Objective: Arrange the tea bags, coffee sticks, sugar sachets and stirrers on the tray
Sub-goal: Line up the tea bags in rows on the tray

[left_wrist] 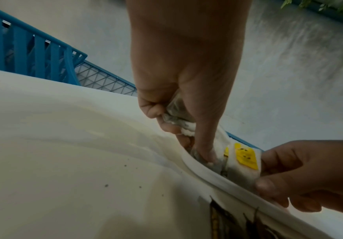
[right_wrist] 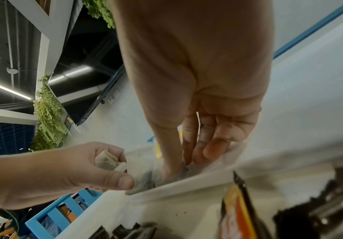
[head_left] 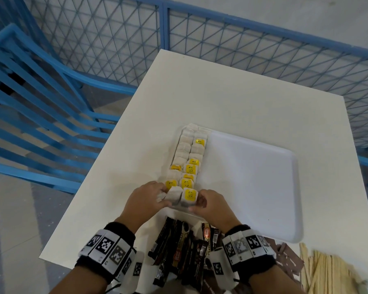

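Note:
A white tray [head_left: 253, 187] lies on the white table [head_left: 221, 92]. Tea bags [head_left: 189, 158], some with yellow tags, fill two rows along its left side. Both hands meet at the near end of these rows. My left hand [head_left: 165, 197] grips a few crumpled tea bags [left_wrist: 176, 116] in its curled fingers, and its thumb presses on a plain bag [head_left: 174, 195] inside the tray rim [left_wrist: 217, 177]. My right hand [head_left: 197, 200] pinches a yellow-tagged tea bag [head_left: 189, 195] between thumb and fingers just inside the near rim [right_wrist: 187, 182].
Dark coffee sticks [head_left: 183, 247] lie in a heap on the table between my wrists. Brown sachets [head_left: 289, 257] and wooden stirrers [head_left: 327, 272] lie at the near right. A blue chair [head_left: 40, 124] stands to the left and a blue mesh fence [head_left: 242, 49] behind the table.

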`<control>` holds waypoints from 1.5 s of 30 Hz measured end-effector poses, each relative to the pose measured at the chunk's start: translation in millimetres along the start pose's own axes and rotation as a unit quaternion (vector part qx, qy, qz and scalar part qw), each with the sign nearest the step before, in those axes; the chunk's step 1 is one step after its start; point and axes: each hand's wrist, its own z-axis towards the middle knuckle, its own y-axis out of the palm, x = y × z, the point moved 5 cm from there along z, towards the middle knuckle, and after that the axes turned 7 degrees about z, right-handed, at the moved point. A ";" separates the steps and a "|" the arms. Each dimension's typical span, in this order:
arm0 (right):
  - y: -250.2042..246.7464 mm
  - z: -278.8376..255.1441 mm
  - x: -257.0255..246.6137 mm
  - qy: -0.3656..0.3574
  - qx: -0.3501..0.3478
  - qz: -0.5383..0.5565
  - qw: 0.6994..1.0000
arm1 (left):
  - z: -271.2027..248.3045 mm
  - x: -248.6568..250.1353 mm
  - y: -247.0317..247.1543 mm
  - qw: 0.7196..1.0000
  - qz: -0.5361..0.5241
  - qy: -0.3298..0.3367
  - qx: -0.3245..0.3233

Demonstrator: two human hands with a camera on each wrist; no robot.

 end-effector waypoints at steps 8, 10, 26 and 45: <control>3.7 5.9 0.7 0.007 0.031 -0.004 0.999 | -2.1 -2.0 1.2 0.997 -0.030 -0.064 0.044; 2.5 6.2 1.7 0.013 0.043 0.006 0.999 | -2.1 -1.9 2.0 0.996 -0.039 -0.073 0.042; -8.9 -1.2 -3.6 0.011 0.117 0.046 0.992 | -13.3 -9.3 -13.8 0.938 -0.296 -0.173 0.041; 7.2 -0.7 -36.6 0.033 -0.002 0.243 0.969 | -29.2 3.8 -6.3 0.831 -0.532 -0.140 -0.078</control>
